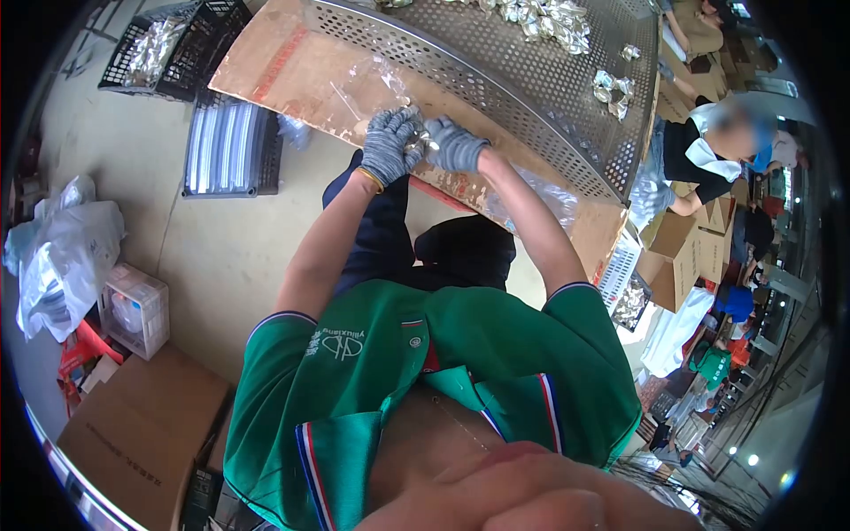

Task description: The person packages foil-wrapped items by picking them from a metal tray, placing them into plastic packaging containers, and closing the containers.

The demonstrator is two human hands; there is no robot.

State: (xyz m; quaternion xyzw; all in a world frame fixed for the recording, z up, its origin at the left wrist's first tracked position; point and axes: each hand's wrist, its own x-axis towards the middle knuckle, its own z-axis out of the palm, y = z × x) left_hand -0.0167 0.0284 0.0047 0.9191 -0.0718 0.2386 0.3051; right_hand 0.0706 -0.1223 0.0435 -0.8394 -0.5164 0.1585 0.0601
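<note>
Pinching small shiny silvery piece, mostly hidden, between grey-gloved left hand and right hand; can read "yiliuxiang" on green collared shirt.

Says "yiliuxiang" in white on the green shirt, upside down here, next to a line sign. Too small to read on the brown box. Too smudged to read in red on the desk.
</note>
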